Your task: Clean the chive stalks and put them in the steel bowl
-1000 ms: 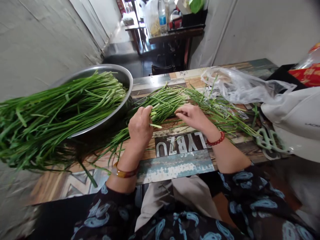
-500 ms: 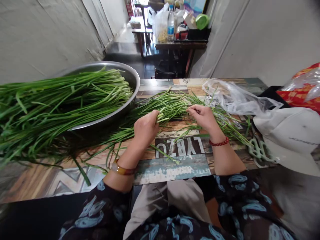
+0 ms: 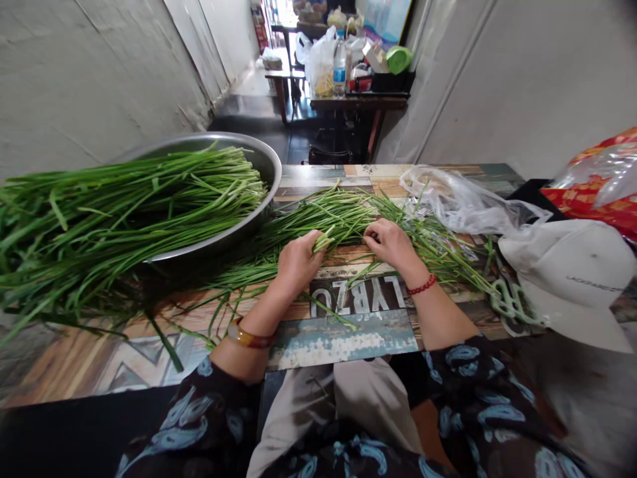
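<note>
The left hand (image 3: 299,262) is closed around a small bunch of stalks (image 3: 324,240), their pale cut ends poking out past the thumb toward the right hand (image 3: 391,244), whose fingers are curled in with the thumb against them; whether they pinch anything I cannot tell. The two hands are apart, both just in front of the pile (image 3: 343,211) of green stalks lying across the table (image 3: 343,338). To the left, the bowl (image 3: 275,174) is heaped with more greens (image 3: 164,199), pale ends toward the pile and long leaves hanging over the rim and onto the table. Loose stems (image 3: 440,247) lie right of the pile, beside and partly under a clear bag (image 3: 455,199). Farther right are green-handled scissors (image 3: 512,302), next to a white cap (image 3: 572,272), with a red and clear packet (image 3: 597,182) behind it. Across the gap, a second table (image 3: 358,103) holds a water bottle (image 3: 339,70) and bags (image 3: 321,60)
</note>
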The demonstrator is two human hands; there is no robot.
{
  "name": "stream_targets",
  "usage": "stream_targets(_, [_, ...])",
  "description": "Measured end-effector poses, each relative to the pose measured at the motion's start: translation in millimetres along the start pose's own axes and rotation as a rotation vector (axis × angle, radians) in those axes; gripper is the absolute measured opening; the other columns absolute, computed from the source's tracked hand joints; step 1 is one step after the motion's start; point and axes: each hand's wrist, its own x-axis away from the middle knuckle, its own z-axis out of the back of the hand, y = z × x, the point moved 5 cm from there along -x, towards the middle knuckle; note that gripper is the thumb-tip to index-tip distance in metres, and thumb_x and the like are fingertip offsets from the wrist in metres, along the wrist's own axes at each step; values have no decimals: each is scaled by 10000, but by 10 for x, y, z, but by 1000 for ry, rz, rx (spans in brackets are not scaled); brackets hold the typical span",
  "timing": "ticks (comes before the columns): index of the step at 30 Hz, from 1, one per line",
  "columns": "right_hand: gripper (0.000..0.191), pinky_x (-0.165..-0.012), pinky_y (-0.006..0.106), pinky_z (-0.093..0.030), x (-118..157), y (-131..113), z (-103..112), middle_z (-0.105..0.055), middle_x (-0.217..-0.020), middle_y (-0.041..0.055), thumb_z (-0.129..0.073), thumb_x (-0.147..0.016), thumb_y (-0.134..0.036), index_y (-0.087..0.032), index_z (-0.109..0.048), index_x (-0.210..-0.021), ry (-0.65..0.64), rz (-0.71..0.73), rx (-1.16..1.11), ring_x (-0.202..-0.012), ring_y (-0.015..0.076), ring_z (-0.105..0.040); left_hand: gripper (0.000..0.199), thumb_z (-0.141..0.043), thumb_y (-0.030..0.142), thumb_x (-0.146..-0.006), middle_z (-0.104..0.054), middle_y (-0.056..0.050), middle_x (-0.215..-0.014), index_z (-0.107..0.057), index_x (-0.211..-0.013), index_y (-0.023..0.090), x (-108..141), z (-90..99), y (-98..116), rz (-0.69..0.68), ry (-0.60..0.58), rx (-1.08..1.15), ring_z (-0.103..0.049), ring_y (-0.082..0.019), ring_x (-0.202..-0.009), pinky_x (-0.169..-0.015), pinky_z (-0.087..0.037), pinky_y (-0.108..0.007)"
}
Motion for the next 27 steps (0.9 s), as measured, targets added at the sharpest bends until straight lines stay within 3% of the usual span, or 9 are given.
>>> stream_targets(5, [110, -775, 315, -458, -5, -181, 183, -625, -803, 46, -518, -833, -183, -211, -592, -755, 188, 71, -191, -787, 191, -573, 289, -451, 382, -953, -640, -21, -717, -628, -818, 199, 9, 41, -20, -48, 132, 131, -563, -153, -671, -626, -358, -248])
stream_targets(9, [108, -723, 281, -453, 15, -292, 150, -653, -782, 26, -525, -874, -235, -204, -616, -824, 102, 67, -304, -724, 162, -578, 284, -465, 363, -953, -725, -52, -865, -687, -927, 187, 26, 60, 8, -95, 212, 229, -646, -154, -777, -702, -437, -242])
stream_targets(12, [116, -709, 272, -447, 44, -390, 109, -677, -798, 25, -551, -893, -269, -202, -640, -860, 38, 114, -332, -706, 153, -580, 259, -519, 347, -933, -757, -77, -989, -720, -987, 192, 41, 21, 54, -159, 190, 285, -692, -183, -905, -797, -480, -259])
stream_targets(15, [123, -712, 274, -451, 65, -494, 97, -690, -828, 34, -550, -906, -267, -198, -644, -868, 55, 169, -359, -729, 156, -595, 235, -602, 332, -889, -757, -85, -1074, -727, -1046, 210, 48, -52, 91, -198, 88, 261, -700, -212, -965, -823, -490, -279])
stream_targets(18, [123, -737, 288, -460, 75, -561, 91, -695, -863, 50, -546, -910, -265, -195, -645, -891, 40, 229, -354, -780, 172, -608, 151, -614, 261, -865, -763, -73, -932, -735, -932, 201, 42, -113, 104, -192, -31, 150, -693, -206, -851, -731, -467, -271])
stream_targets(21, [127, -777, 317, -464, 71, -493, 135, -697, -887, 64, -543, -912, -251, -191, -655, -926, 6, 241, -266, -820, 196, -614, 157, -587, 242, -865, -711, -47, -759, -695, -772, 177, 21, -97, 97, -168, -43, 94, -630, -174, -721, -646, -410, -257])
stream_targets(27, [188, -833, 389, -454, 39, -91, 340, -696, -916, 108, -507, -919, -209, -179, -692, -909, 103, 46, 0, -891, 258, -620, 275, -528, 325, -899, -604, 5, -651, -626, -704, 158, -20, -19, 69, -121, -1, 307, -506, -118, -612, -601, -376, -234])
